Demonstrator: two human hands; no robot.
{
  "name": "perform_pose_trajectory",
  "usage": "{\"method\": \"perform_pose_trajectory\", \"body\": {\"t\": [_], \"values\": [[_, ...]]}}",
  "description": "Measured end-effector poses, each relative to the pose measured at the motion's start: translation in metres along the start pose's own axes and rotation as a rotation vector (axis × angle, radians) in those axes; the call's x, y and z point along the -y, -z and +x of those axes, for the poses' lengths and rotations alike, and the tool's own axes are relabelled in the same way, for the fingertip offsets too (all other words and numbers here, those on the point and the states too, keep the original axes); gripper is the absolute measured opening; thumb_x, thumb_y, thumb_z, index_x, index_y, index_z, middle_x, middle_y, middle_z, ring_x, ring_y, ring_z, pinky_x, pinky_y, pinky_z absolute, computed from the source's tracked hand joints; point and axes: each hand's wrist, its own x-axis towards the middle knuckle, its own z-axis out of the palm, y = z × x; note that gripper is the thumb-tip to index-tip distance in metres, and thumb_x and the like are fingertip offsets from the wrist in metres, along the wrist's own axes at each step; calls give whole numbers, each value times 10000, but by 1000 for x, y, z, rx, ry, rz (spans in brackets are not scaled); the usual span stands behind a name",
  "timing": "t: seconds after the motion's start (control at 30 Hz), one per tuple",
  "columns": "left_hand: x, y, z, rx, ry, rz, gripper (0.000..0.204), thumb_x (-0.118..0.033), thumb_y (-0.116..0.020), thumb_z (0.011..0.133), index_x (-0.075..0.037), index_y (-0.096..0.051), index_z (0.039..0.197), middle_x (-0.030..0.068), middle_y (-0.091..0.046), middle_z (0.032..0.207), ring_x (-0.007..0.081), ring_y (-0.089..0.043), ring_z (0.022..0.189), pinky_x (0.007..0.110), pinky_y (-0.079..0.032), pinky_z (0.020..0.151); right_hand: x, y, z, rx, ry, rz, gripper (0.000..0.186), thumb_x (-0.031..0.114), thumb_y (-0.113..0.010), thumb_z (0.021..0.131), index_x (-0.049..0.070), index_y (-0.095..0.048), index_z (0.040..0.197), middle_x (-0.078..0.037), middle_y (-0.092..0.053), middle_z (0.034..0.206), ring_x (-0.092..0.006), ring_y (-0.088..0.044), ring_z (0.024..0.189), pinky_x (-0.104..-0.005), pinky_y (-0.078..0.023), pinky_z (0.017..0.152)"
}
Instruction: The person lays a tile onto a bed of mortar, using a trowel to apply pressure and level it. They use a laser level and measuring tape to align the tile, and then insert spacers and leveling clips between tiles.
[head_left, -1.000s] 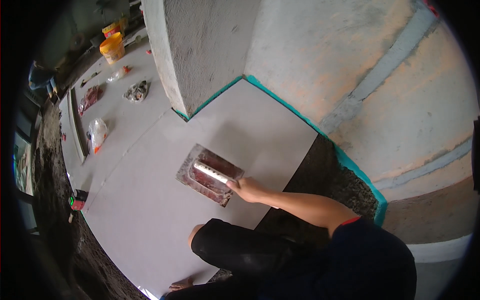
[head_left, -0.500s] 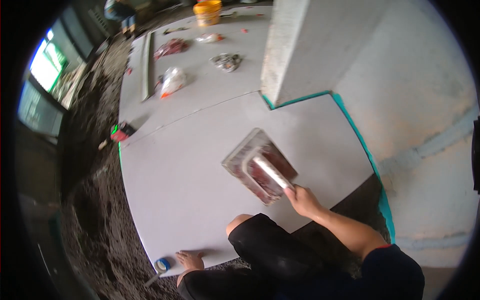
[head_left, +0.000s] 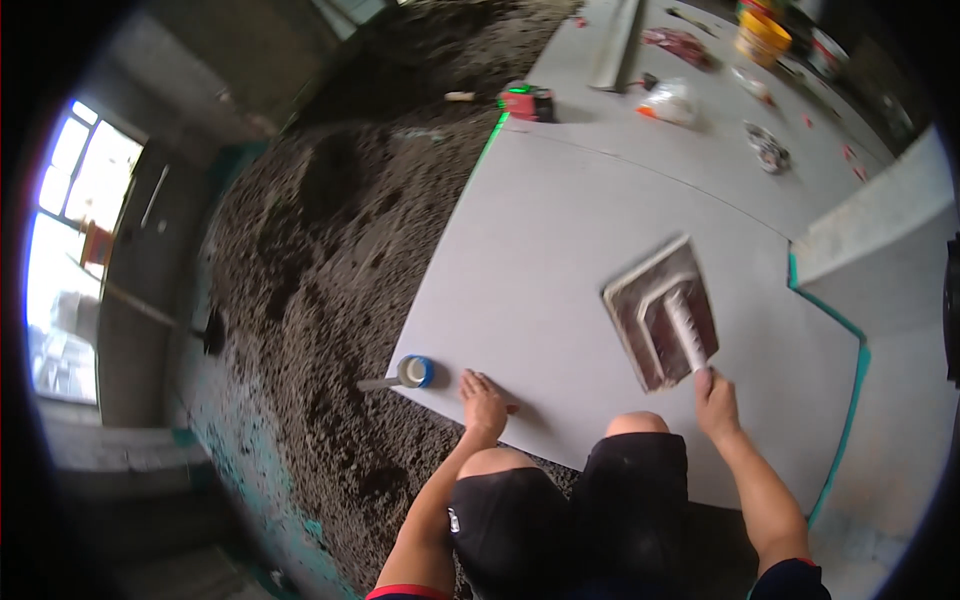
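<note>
My right hand (head_left: 718,405) grips the handle of a rectangular steel plastering float (head_left: 660,315), which is held above a large pale grey floor tile (head_left: 540,250). My left hand (head_left: 483,400) rests on the tile near its lower left edge, palm down with fingers extended. Just left of it, a blue round object (head_left: 418,372), perhaps a tape roll, lies at the tile corner with a narrow flat grey tool (head_left: 376,383) beside it. Both my bare knees, in black shorts, are at the tile's lower edge.
Dark mortar bed (head_left: 310,260) borders the tile on the left. A red-black laser level (head_left: 527,103), plastic bags (head_left: 668,102), a long straightedge (head_left: 615,45) and yellow bucket (head_left: 762,38) stand or lie farther back. A concrete pillar (head_left: 875,215) rises at right; a window (head_left: 70,300) is left.
The view has swung left, bringing the mortar bed and window into sight. My right hand still holds the float, now rotated; my left hand shows more fully on the tile.
</note>
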Motion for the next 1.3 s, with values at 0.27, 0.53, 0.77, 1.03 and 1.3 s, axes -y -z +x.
{"method": "perform_pose_trajectory", "body": {"t": [0.27,0.53,0.77,1.03,1.3], "values": [[-1,17,-7,-58,55,-233,1085,-511,-715,791,176,-189,1445,386,-156,1519,481,-177,1438,514,-188,1180,90,-67,96,391,-30,-45,649,531,-410,994,-53,-612,794,-216,-599,649,-382,-640,650,-465,-495,614],[2,19,-9,-42,36,-227,1018,-510,-663,829,211,-238,1410,436,-199,1472,524,-221,1406,532,-209,1167,154,-138,84,491,48,-439,721,592,-422,955,-82,-678,934,-322,-648,890,-511,-615,917,-529,-489,820],[3,26,-10,-37,48,-187,949,-466,-631,868,208,-244,1411,435,-210,1470,520,-265,1391,525,-259,1152,212,-141,117,470,422,83,638,535,-426,996,-44,-552,762,-166,-507,578,-272,-549,528,-397,-461,540],[2,16,0,-70,81,-167,969,-469,-660,841,183,-248,1428,407,-195,1496,504,-236,1412,522,-251,1157,230,-204,118,523,355,-280,672,559,-403,983,-51,-603,787,-244,-663,751,-437,-655,709,-522,-508,656],[-5,6,0,-108,70,-140,880,-410,-624,874,200,-280,1406,438,-214,1467,527,-271,1386,532,-258,1153,238,-155,114,385,576,146,634,537,-435,995,-44,-541,761,-200,-549,636,-291,-516,576,-399,-459,597]]}}
